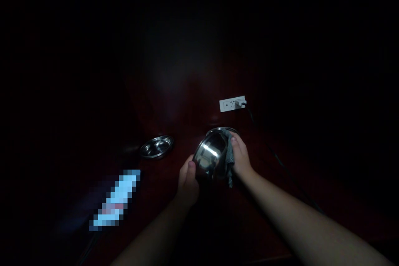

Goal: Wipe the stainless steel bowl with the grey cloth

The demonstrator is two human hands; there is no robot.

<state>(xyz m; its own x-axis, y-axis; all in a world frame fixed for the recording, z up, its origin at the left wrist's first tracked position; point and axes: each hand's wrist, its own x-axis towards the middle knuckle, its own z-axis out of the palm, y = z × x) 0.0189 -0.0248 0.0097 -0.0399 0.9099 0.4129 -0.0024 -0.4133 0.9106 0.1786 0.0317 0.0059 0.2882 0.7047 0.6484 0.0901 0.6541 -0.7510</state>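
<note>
While a lit, pixelated screen [116, 199] lies left of the left hand [188, 181], this hand is half closed on the edge of a tilted steel bowl [208, 156], which is between the hands. The right hand [240, 156], curled, holds a grey cloth [230, 156] against its other side. Beyond the left hand, to its left, is a shallow metal dish [156, 148]; beyond the right hand, a white socket [227, 104].

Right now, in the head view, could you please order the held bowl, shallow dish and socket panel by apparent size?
1. Held bowl, largest
2. Shallow dish
3. Socket panel, smallest
</note>
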